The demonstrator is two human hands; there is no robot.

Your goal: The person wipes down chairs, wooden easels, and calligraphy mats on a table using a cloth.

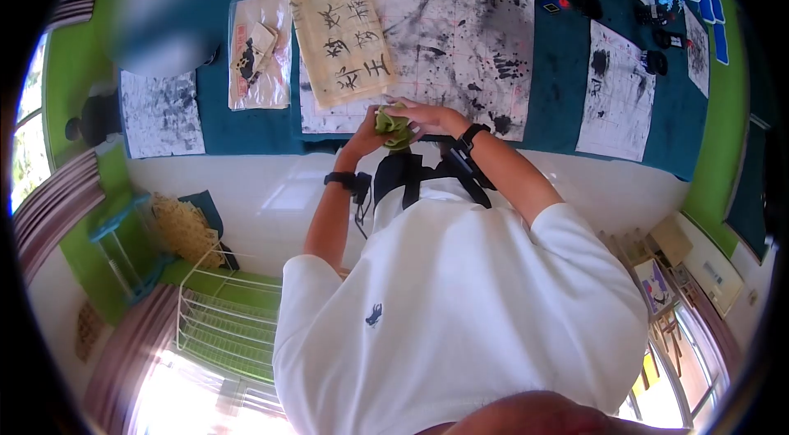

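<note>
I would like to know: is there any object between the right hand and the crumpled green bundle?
Nothing visible stands between them: the right hand touches the crumpled green bundle, and the left hand is on its other side. The yellowish written sheet lies beyond the hands, not in the way.

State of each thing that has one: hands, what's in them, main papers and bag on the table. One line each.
Left hand: closed on the green bundle
Right hand: fingers on the green bundle
Green bundle: crumpled, held between both hands
Yellowish sheet: written on, askew, overlapping the large sheet
Large sheet: spread out, ink-stained
Clear bag: lying down; sealed or not, can't tell
Right-hand sheet: spread out, ink-marked
</note>
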